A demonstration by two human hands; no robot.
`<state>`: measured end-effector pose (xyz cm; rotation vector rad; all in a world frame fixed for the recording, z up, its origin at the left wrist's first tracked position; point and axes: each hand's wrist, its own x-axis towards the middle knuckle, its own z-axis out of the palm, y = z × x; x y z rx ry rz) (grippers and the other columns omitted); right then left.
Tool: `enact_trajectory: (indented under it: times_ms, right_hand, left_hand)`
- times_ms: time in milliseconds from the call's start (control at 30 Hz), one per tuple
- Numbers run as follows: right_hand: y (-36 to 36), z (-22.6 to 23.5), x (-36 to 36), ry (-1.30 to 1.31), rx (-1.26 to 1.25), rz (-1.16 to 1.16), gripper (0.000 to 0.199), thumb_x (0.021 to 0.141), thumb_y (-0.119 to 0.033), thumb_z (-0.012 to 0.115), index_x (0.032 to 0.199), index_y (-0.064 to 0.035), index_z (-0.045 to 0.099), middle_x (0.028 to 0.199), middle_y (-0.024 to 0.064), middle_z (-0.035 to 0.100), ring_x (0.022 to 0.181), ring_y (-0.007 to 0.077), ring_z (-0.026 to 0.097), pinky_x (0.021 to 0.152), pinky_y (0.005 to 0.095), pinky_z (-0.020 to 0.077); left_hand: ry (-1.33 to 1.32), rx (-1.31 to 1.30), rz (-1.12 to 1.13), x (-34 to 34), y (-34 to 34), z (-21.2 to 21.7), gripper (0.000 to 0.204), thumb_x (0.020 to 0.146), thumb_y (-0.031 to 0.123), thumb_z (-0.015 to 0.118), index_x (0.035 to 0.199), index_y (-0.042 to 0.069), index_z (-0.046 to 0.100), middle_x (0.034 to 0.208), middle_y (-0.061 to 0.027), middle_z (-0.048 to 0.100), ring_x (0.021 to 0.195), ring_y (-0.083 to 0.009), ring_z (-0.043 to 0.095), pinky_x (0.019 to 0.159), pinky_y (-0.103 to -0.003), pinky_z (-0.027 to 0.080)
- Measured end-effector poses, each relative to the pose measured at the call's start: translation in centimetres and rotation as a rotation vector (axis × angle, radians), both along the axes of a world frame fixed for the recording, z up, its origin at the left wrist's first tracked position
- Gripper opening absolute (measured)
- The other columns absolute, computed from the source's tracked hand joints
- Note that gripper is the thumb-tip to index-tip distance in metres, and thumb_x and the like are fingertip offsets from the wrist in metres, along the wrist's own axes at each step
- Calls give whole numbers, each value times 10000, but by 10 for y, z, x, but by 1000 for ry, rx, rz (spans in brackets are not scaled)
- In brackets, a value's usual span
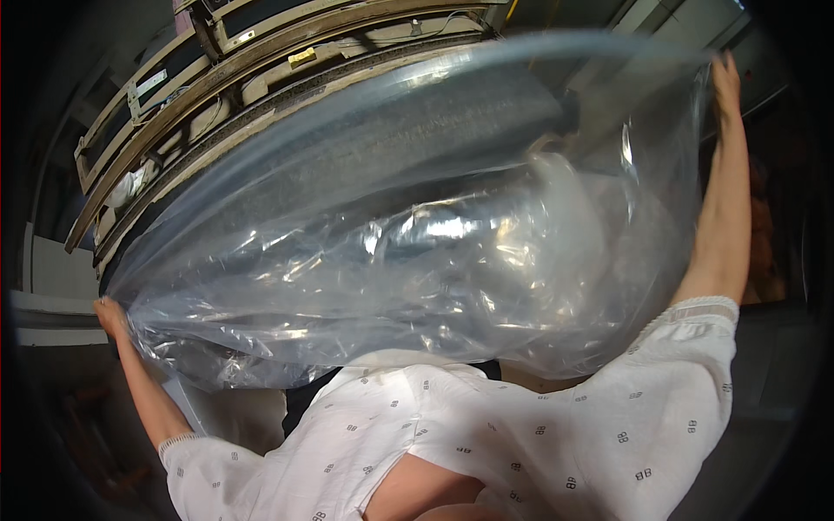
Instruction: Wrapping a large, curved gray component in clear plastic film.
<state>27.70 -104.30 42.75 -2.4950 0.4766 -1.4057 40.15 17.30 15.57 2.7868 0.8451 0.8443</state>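
A big clear plastic bag (347, 260) is stretched wide in front of me, puffed out and catching bright glints along its creases. My left hand (109, 318), out at the far left, is closed on one gathered corner of it. Raised high at the right, my right hand (726, 80) pinches the opposite upper corner. Between the two hands the bag's upper edge bows upward in a long arc. Its lower part hangs against the front of my white printed shirt. Dark surfaces beyond show dimly through the film.
Behind the bag stands a long machine frame (278, 39) with beige rails. A small yellow block (302, 58) and thin wires sit on it. By my left forearm is a pale grey panel or box (184, 406). A brownish object lies in shadow beyond my right forearm.
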Motion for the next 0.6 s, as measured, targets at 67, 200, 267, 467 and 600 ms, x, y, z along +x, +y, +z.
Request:
enact_trajectory:
  times_ms: [67,200,267,467,600]
  right_hand:
    - [141,-8,36,-326,-395,-27,349,866,-303,482,1053,-17,552,945,124,546,871,218,543,776,302,429]
    - [254,-127,40,317,-194,520,345,854,-159,500,1175,-34,515,1244,126,485,1175,224,444,978,341,340]
    - [199,-214,59,494,-433,521,335,869,-270,504,1132,-70,560,1178,120,544,1091,295,508,895,368,404]
    - [245,-221,127,663,-195,227,367,887,-379,447,1113,-124,584,1095,165,570,1072,322,502,896,386,395]
    - [235,-236,157,602,-87,419,455,881,-356,462,1248,-89,488,1309,164,433,1227,291,389,1022,372,287]
  left_hand:
    - [21,-36,-65,-38,42,-4,294,888,268,448,1005,6,510,993,-214,565,932,-373,545,792,-406,415]
    - [84,-42,-274,-60,52,-33,290,892,277,460,989,8,509,948,-190,566,901,-347,544,787,-373,420]
    - [70,-85,-251,-52,53,-34,277,904,269,451,984,8,499,915,-190,558,859,-350,535,780,-369,419]
    - [202,179,-270,-47,118,11,362,922,335,417,1041,0,488,972,-213,560,895,-360,545,777,-390,417]
    - [153,343,-124,-16,47,1,402,919,337,393,1091,9,550,998,-179,600,868,-308,574,810,-362,434]
